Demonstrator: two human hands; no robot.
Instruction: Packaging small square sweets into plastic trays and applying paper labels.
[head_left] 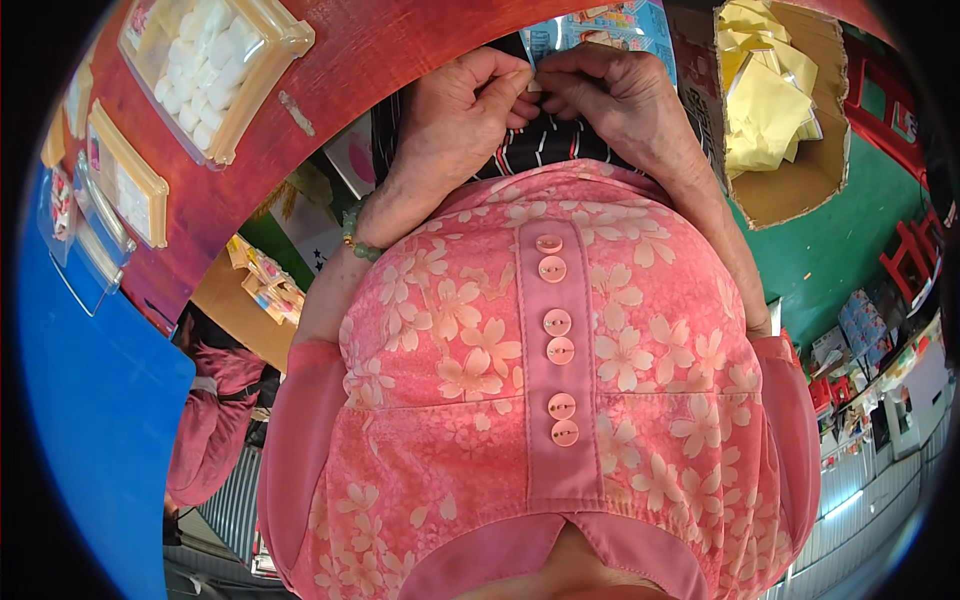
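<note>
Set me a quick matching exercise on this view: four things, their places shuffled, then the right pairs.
Things
1. Green bead bracelet
2. Yellow papers
3. White pieces
4. Small pale piece

Places
A. In the cardboard box
B. At the fingers, between the left hand and right hand
C. In a tan-rimmed container on the red table
D. Around the left wrist

Pairs: 1-D, 2-A, 3-C, 4-B

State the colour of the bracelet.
The bracelet is mostly green; it shows best in the head view.

Workshop, apparently (filled carton (785,204), corrugated roof (888,520))
</note>
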